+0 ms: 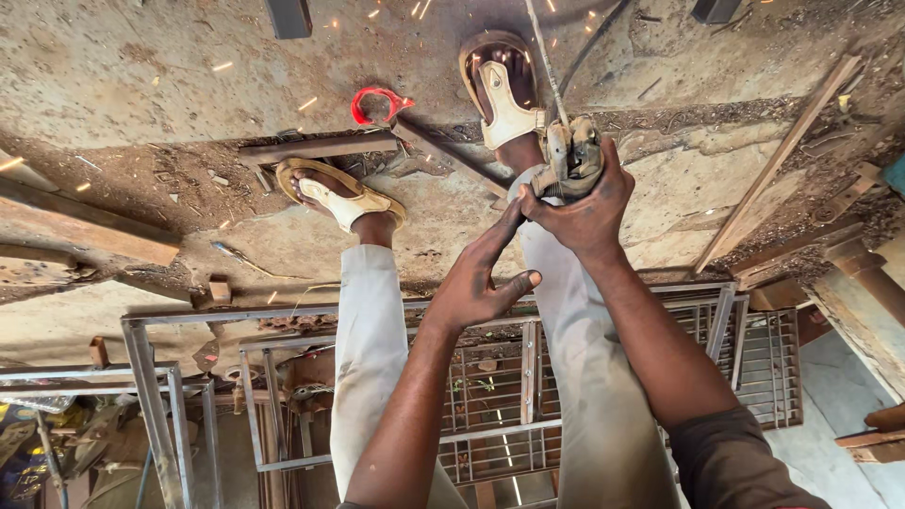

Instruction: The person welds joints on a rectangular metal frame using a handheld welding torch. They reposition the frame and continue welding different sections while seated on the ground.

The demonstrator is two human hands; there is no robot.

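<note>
The angle grinder (571, 155) sits in my right hand (586, 212), just this side of my right sandal (507, 99) and well to the right of the red clamp (379, 104) lying on the concrete floor (141, 66). I judge it heavy for its size and wholly rigid — a worn metal body, grimy, likely a little slick with dust. It looks like a thing that kicks when it bites, so the place to hold it is around the body behind the head, well away from the wheel end, with the cable (545, 57) left free to trail off past the sandal.

My right hand is closed tight around that body, fingers wrapped over the top, thumb tucked under; nothing of the palm shows. My left hand (479, 283) is half open — thumb stuck out to the right, fingers (504, 231) stretched long toward the grinder, their tips touching the underside of my right hand or the tool's lower edge. I cannot tell which. It holds nothing of its own.

Sparks (311, 102) scatter across the floor left of the clamp. Nearer me than the grinder, steel frames and grilles (490, 396) lie under my legs.
</note>
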